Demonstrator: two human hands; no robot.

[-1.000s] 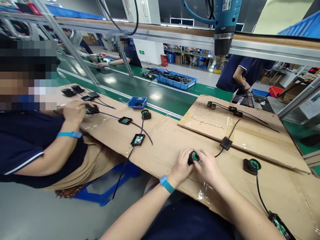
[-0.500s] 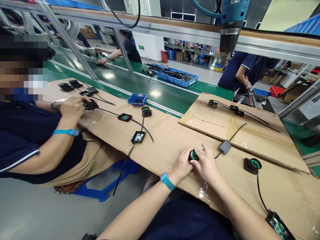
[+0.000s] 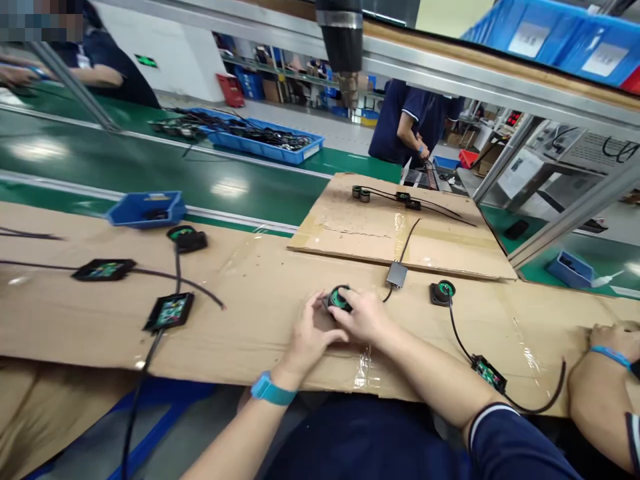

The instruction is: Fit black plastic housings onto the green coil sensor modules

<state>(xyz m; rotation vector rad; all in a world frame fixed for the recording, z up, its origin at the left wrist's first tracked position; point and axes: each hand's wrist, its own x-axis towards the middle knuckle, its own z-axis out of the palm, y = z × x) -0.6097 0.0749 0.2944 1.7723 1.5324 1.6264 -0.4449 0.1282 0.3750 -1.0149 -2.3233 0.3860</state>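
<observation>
A round black housing [image 3: 338, 298] with a green circuit ring inside is between my two hands on the cardboard. My left hand [image 3: 306, 341] curls round its left side, fingertips at the rim and thumb stretched out in front. From the right, my right hand [image 3: 369, 316] grips it, fingers over the top edge, covering part of the ring. A cable runs out behind my right hand to a small grey box [image 3: 397, 274]. To the right sits a similar housing [image 3: 443, 292], wired to an open black box with a circuit board [image 3: 489, 375].
At left lie another housing [image 3: 187, 238], open circuit boxes [image 3: 169, 312] and a blue bin [image 3: 147, 209]. A raised cardboard sheet [image 3: 345, 223] bears wired parts. Overhead hangs a power screwdriver [image 3: 341, 40]. A co-worker's arm [image 3: 603, 387] rests at the right edge.
The view has swung right, bringing in a co-worker's arm. My left thumb has spread away from the housing's rim; my right fingers now reach over its top.
</observation>
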